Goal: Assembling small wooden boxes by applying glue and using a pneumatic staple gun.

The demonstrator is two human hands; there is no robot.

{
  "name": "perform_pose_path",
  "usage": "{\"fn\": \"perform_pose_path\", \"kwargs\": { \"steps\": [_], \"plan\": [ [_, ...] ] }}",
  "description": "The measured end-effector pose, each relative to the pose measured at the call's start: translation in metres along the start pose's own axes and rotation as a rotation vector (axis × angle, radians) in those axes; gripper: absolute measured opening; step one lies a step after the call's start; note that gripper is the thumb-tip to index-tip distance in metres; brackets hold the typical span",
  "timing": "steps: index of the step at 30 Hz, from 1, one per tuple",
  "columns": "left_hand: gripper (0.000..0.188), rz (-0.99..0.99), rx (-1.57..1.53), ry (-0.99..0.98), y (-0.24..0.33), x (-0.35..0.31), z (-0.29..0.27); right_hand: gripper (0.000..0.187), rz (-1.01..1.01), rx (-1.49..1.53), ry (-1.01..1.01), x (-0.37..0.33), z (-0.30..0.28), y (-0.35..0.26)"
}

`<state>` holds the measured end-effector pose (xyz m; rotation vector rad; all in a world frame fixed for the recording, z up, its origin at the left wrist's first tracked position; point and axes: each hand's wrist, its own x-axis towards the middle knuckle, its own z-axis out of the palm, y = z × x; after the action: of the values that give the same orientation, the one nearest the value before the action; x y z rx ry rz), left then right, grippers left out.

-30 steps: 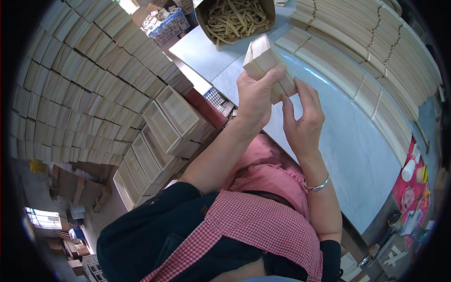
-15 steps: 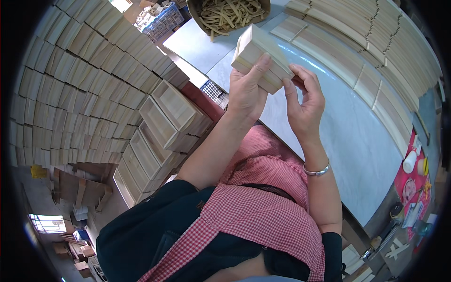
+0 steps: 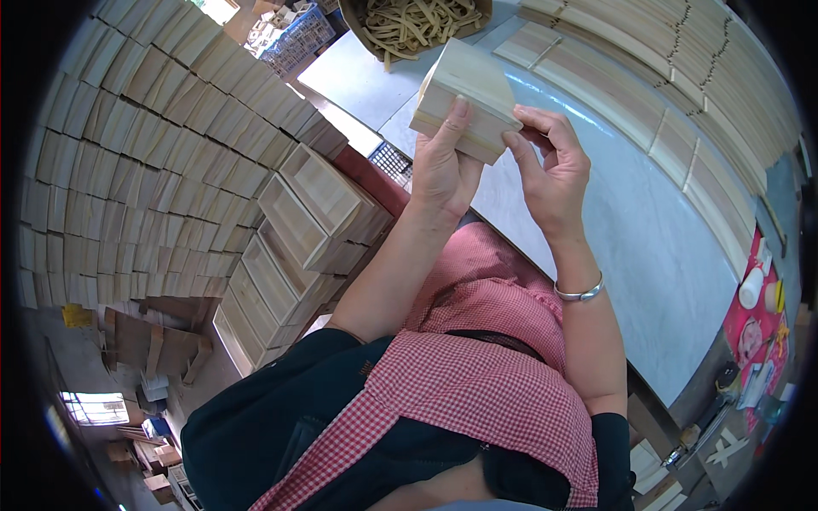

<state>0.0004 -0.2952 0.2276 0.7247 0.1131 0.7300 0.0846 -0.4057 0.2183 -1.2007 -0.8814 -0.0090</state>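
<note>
A small pale wooden box (image 3: 469, 77) is held up over the near edge of the work table, its broad smooth face tilted upward. My left hand (image 3: 445, 166) grips it from below and the left, the thumb lying along the side wall. My right hand (image 3: 554, 166) has its thumb and fingertips closed at the box's right corner, with the other fingers curled. Whether a thin part sits between those fingertips is too small to make out. The box's underside is hidden by my left hand.
A bin of tan strips (image 3: 417, 24) stands at the far table edge. Rows of wooden pieces (image 3: 648, 94) cover the table's right side. Open wooden trays (image 3: 294, 209) are stacked at left, before a tall wall of stacked wood (image 3: 145, 153). The table top (image 3: 630, 238) is glossy white.
The box has tipped so more of its broad face shows, and it has shifted slightly left. Both hands moved with it, the right fingertips staying at its right corner.
</note>
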Motion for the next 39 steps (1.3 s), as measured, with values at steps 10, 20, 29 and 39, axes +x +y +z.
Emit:
{"fn": "perform_pose_path", "kwargs": {
  "steps": [10, 20, 29, 39],
  "plan": [
    [0.054, -0.089, -0.245, -0.016, -0.028, 0.007, -0.031, 0.038, 0.068, -0.144, 0.043, -0.022, -0.012, 0.014],
    [0.060, -0.297, -0.342, 0.189, -0.040, -0.013, -0.042, 0.034, 0.279, -1.498, 0.437, -0.185, -0.310, -0.105],
    [0.032, -0.850, 0.457, -0.218, -0.023, -0.048, -0.015, 0.047, 0.772, -2.012, 0.232, -0.315, -0.439, -0.153],
    [0.028, 0.490, 1.521, -0.428, -0.025, -0.006, -0.052, 0.042, 0.922, -2.072, 0.424, -0.304, -0.501, -0.188]
  ]
}}
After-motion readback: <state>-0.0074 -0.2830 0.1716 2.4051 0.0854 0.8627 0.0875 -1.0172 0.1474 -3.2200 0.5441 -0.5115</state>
